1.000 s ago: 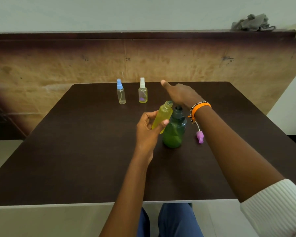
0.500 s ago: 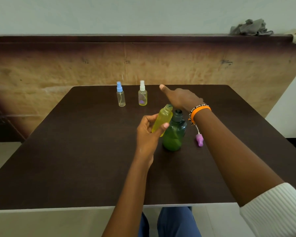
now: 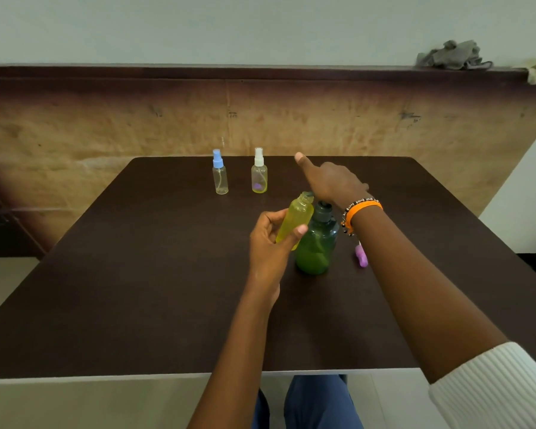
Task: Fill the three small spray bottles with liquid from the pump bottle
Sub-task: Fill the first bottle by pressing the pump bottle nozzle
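Note:
My left hand (image 3: 270,243) grips a small yellow spray bottle (image 3: 296,219) with no cap. The bottle is tilted, and its open neck is up against the top of the green pump bottle (image 3: 316,246), which stands mid-table. My right hand (image 3: 331,181) lies palm down over the pump head and hides it, with the thumb pointing away from me. A purple spray cap (image 3: 361,257) lies on the table right of the pump bottle. Two capped spray bottles stand at the back: a blue-capped one (image 3: 219,176) and a white-capped one (image 3: 259,176).
The dark brown table (image 3: 136,289) has its front edge close to my lap. A wooden panel wall rises behind its far edge. A grey rag (image 3: 452,55) lies on the ledge at the top right.
The view has tilted down slightly. Both hands and all the bottles keep their places relative to each other.

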`<state>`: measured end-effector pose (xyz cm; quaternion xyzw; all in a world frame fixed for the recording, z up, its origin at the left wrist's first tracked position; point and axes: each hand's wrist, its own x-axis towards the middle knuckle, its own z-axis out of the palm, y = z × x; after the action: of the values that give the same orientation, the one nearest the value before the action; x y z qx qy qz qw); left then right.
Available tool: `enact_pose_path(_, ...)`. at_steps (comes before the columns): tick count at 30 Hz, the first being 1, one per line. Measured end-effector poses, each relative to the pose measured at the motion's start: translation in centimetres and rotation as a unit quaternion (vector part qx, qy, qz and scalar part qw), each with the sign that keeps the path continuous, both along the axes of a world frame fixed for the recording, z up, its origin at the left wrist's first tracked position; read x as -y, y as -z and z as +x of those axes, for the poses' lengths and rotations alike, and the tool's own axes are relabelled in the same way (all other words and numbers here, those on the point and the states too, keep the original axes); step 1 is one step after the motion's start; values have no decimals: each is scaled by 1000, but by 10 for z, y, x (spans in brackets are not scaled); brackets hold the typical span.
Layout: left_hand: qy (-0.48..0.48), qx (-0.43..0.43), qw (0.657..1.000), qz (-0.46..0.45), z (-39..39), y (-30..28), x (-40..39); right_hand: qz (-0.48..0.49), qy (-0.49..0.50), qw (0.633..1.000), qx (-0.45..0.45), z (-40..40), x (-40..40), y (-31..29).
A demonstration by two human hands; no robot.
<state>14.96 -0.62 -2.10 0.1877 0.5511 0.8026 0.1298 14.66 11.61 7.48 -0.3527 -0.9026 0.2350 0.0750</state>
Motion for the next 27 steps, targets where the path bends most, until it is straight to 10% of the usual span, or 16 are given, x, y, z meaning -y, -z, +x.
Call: enact_pose_path(27, -11, -6, 1000, -3, -1, 0, -1, -38, -23, 999, -10, -6, -6, 4)
